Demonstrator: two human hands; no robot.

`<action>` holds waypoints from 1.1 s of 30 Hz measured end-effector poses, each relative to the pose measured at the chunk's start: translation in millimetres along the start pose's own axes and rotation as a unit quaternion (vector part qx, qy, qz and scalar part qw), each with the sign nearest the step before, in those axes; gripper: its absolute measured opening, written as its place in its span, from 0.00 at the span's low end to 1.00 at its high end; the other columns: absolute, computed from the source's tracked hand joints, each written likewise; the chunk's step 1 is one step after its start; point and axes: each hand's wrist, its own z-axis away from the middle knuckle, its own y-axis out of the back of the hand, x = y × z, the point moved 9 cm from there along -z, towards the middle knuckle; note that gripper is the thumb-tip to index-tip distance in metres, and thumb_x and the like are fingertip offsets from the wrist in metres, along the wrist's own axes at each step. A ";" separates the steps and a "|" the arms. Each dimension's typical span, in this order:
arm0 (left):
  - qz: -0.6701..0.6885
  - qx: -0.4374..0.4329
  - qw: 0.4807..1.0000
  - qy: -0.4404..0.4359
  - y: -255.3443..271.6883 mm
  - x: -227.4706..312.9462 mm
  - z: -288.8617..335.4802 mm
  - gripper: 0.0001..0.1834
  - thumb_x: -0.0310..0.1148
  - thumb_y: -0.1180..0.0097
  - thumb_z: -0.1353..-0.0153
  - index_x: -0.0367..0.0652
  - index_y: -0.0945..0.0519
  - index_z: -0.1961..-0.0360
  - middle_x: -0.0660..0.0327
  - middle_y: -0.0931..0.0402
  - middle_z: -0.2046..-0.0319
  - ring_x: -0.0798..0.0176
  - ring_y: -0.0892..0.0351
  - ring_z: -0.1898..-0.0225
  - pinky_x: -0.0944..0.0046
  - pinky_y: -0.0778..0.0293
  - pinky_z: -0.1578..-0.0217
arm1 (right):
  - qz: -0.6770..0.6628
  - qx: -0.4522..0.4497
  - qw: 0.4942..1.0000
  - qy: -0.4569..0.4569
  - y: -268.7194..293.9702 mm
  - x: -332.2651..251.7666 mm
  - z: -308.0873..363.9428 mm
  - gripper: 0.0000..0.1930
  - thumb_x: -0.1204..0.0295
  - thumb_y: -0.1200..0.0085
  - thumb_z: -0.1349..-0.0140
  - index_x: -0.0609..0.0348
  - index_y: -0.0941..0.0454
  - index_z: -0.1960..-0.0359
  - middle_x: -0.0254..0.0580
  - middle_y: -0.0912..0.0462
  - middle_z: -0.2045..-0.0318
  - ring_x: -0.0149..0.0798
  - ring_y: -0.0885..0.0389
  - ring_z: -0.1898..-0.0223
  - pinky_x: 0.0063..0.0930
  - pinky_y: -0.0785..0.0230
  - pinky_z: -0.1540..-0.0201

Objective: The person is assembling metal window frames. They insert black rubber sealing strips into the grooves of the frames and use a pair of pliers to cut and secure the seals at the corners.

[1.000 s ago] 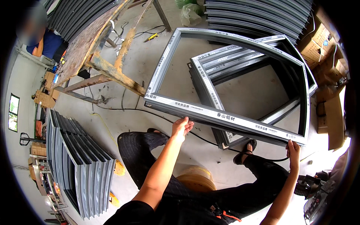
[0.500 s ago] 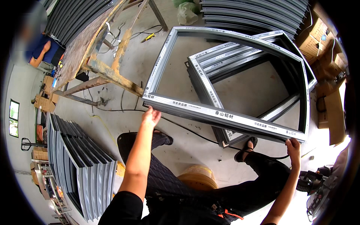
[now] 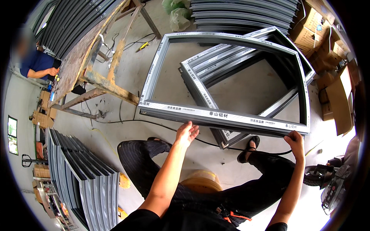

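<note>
A dark grey aluminium window frame [image 3: 219, 114], with printed white protective film on its faces, lies over a stack of similar frames [image 3: 200, 85] set at another angle. At its near right corner, my right hand [image 3: 296, 143] is closed on the lower edge. My left hand [image 3: 187, 133] is just below the near bar, left of its middle, with fingers loosely bent and apart. Its fingertips come close to the bar's underside; whether they touch it I cannot tell.
Stacked frames [image 3: 84, 177] stand at left, more profiles [image 3: 244, 15] at the back. A worn wooden table [image 3: 83, 50] is at upper left, with another person [image 3: 36, 63] beyond. A black cable [image 3: 162, 124] crosses the floor. Cardboard boxes [image 3: 308, 27] line the right; a yellow bucket [image 3: 200, 183] sits between my legs.
My left hand has left the frame's near left corner and moved right along the near bar. My right hand keeps its hold. The other person's arm has shifted toward the table.
</note>
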 end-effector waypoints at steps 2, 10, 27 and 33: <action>-0.027 -0.049 0.997 0.047 -19.0 -14.4 5.9 0.09 0.34 0.40 0.40 0.43 0.26 0.63 0.57 0.23 0.65 0.58 0.22 0.58 0.59 0.21 0.60 | 0.011 -0.007 1.000 -0.001 -1.7 -3.7 -0.9 0.11 0.74 0.38 0.50 0.64 0.30 0.77 0.27 0.34 0.82 0.23 0.39 0.77 0.20 0.44 0.75; -0.075 -0.035 0.996 0.018 -35.9 -36.0 12.2 0.08 0.36 0.39 0.41 0.44 0.24 0.66 0.58 0.20 0.67 0.61 0.20 0.62 0.63 0.23 0.63 | 0.019 -0.026 0.999 -0.027 -3.6 4.0 1.5 0.11 0.76 0.36 0.52 0.65 0.28 0.75 0.30 0.31 0.83 0.24 0.36 0.78 0.22 0.40 0.74; -0.053 0.058 0.996 -0.040 73.3 63.4 -25.9 0.22 0.48 0.46 0.39 0.37 0.28 0.63 0.55 0.22 0.67 0.58 0.21 0.64 0.61 0.20 0.61 | 0.242 0.081 0.965 0.055 -1.1 -50.8 -13.9 0.10 0.80 0.43 0.53 0.62 0.26 0.67 0.48 0.23 0.58 0.50 0.25 0.57 0.39 0.33 0.55; -0.112 0.095 0.986 -0.081 20.5 20.0 -16.0 0.20 0.48 0.54 0.33 0.38 0.30 0.61 0.50 0.20 0.68 0.55 0.18 0.68 0.64 0.20 0.69 | 0.331 0.077 0.929 0.149 -17.0 -58.9 -17.7 0.23 0.82 0.46 0.54 0.60 0.26 0.51 0.49 0.26 0.47 0.53 0.32 0.43 0.42 0.44 0.39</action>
